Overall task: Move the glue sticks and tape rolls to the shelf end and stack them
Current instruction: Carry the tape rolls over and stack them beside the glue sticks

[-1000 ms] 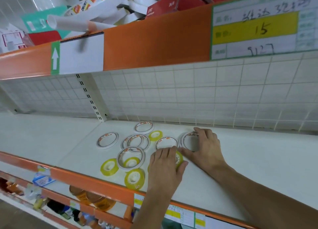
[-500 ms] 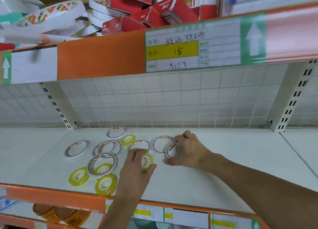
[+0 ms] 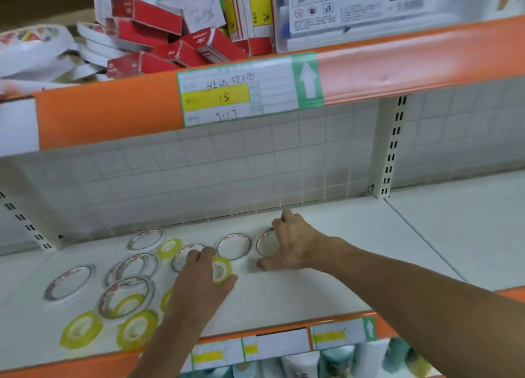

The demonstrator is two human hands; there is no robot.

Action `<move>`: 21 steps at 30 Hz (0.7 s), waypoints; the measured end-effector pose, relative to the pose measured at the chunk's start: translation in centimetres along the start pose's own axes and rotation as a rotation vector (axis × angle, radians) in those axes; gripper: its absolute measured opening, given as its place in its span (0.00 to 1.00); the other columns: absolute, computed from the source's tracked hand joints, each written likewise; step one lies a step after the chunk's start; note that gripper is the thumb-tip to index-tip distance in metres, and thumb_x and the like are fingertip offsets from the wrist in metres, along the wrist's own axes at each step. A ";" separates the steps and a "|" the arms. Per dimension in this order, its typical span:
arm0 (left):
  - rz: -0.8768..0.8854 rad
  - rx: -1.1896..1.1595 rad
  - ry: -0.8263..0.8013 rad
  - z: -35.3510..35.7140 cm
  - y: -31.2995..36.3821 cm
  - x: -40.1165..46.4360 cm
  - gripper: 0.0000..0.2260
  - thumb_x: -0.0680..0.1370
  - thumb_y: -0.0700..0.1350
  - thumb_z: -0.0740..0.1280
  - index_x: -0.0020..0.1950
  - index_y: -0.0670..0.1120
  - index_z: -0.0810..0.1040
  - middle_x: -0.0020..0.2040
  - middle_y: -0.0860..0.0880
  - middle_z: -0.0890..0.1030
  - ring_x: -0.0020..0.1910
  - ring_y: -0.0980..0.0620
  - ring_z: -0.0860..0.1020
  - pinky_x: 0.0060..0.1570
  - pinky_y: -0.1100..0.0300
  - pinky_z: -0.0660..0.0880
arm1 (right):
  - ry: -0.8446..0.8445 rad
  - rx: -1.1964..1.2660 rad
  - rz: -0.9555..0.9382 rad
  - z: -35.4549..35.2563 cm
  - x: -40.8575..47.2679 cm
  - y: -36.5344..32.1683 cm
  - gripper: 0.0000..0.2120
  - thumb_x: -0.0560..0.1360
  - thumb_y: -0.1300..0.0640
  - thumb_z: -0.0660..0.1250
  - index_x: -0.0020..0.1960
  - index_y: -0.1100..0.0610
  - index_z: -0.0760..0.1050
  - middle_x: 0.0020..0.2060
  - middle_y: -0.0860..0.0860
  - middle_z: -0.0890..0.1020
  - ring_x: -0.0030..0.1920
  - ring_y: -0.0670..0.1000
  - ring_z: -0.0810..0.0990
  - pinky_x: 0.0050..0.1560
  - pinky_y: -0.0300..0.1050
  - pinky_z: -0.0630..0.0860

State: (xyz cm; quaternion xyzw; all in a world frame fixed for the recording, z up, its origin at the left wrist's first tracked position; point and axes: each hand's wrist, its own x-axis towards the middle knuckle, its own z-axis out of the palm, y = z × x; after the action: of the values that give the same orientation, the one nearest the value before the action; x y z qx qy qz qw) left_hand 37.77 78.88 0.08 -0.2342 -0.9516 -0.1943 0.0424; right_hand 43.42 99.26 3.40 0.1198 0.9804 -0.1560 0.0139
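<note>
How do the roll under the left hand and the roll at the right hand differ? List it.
The roll under the left hand is yellow; the roll at the right hand is white with a printed rim. The yellow one is smaller and thicker-walled; the white one is a wider, thin ring. Both lie flat on the shelf.

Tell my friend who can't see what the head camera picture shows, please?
Two hands reach onto a white shelf scattered with tape rolls. The left hand grips a small yellow roll, and the right hand holds a flat white roll. Above, an orange shelf edge carries a price label and red boxes.
</note>
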 end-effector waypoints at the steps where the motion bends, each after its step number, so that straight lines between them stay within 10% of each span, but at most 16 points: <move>1: 0.019 0.007 -0.024 -0.2 0.3 0.1 0.28 0.74 0.58 0.71 0.69 0.50 0.69 0.65 0.50 0.72 0.63 0.50 0.72 0.55 0.60 0.69 | -0.008 -0.010 0.011 -0.2 -0.5 0.1 0.41 0.65 0.30 0.71 0.66 0.58 0.69 0.56 0.52 0.66 0.61 0.54 0.67 0.61 0.48 0.71; 21: 0.381 0.013 -0.312 2.6 15.0 2.5 0.29 0.75 0.53 0.72 0.74 0.51 0.68 0.69 0.51 0.72 0.68 0.51 0.70 0.63 0.60 0.67 | 0.013 -0.061 0.254 -3.4 -9.7 12.6 0.39 0.69 0.34 0.72 0.69 0.58 0.68 0.61 0.55 0.69 0.63 0.56 0.67 0.61 0.50 0.72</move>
State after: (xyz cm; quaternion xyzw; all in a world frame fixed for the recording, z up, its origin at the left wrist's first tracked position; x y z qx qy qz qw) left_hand 42.50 93.22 3.38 -0.4363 -0.8866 -0.1380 -0.0679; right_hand 55.94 109.70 3.44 0.2433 0.9617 -0.1221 0.0306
